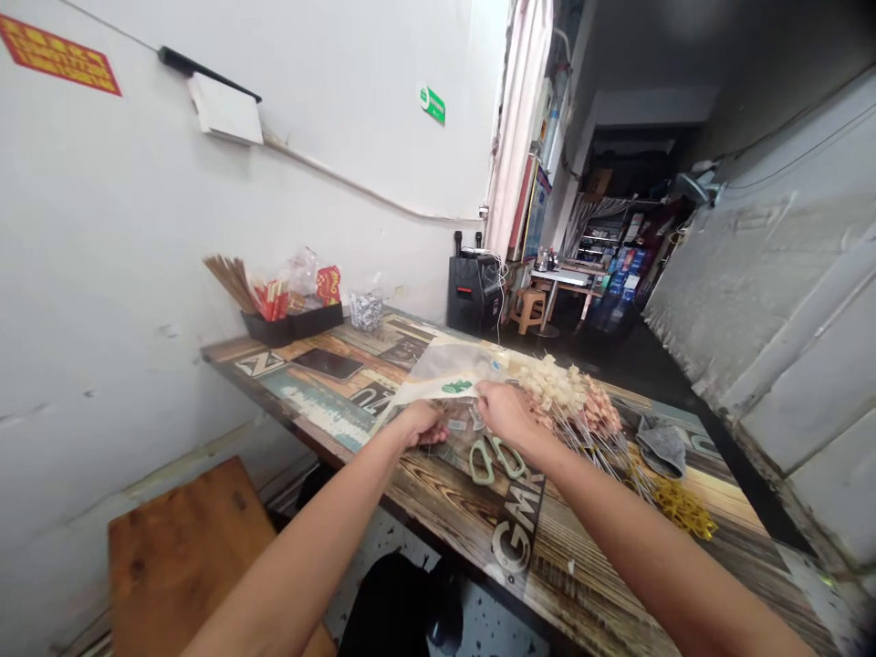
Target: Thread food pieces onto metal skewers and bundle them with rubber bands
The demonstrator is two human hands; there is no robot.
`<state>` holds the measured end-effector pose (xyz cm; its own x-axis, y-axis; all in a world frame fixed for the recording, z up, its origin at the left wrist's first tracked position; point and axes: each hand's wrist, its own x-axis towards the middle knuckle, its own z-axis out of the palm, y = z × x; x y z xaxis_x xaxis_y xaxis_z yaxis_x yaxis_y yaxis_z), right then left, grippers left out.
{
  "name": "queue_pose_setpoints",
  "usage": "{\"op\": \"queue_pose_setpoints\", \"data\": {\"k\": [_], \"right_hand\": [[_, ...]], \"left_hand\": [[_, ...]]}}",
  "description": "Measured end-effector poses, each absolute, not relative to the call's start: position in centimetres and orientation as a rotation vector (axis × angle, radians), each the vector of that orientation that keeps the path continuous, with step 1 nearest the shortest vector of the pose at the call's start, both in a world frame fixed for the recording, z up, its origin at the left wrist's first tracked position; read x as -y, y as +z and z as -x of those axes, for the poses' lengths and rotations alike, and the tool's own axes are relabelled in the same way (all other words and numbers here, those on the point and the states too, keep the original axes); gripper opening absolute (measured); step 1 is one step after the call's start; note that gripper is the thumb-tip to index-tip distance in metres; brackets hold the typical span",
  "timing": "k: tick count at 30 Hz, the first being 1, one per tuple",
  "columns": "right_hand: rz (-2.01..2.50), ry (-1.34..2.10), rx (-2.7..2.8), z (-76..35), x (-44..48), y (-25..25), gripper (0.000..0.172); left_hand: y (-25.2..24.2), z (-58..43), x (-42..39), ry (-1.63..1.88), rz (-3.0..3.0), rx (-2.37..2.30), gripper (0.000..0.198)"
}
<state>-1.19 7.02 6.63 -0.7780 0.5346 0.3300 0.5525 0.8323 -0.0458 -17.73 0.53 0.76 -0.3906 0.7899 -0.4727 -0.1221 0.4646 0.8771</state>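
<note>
A clear plastic bag (444,365) with a green leaf print lies on the patterned table. My left hand (422,424) is closed at the bag's near edge, its fingers curled. On the bag's right side, my right hand (503,409) is closed on the plastic near the print. Pale green scissor handles (494,459) lie just in front of my hands; the blades are hidden. Right of my right hand is a pile of skewers with pale pieces (551,381) and pink meat pieces (602,406), their thin sticks pointing toward me.
A grey cloth (661,445) and yellow bands (684,509) lie at the table's right. A black tray (294,325) with sticks and packets stands at the back left, beside a phone-like dark panel (327,363). A wooden stool (198,557) is at the lower left.
</note>
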Motion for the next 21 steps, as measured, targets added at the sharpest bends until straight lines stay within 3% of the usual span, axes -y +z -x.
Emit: {"op": "queue_pose_setpoints", "data": {"k": [7,12,16,21], "right_hand": [[0.565,0.059,2.826,-0.2,-1.0,3.7,0.025],[0.741,0.254,2.846,0.8,-0.6,0.7,0.031],[0.733,0.169,2.833,1.9,-1.4,0.3,0.041],[0.746,0.066,2.842,2.0,-1.6,-1.0,0.035]], "left_hand": [[0.8,17.3,0.5,1.092,-0.578,-1.732,0.010],[1.2,18.2,0.5,0.958,-0.605,-1.782,0.016],[1.6,18.8,0.8,0.960,-0.590,-1.694,0.008],[1.5,19.4,2.1,1.002,-0.478,-1.572,0.005]]}}
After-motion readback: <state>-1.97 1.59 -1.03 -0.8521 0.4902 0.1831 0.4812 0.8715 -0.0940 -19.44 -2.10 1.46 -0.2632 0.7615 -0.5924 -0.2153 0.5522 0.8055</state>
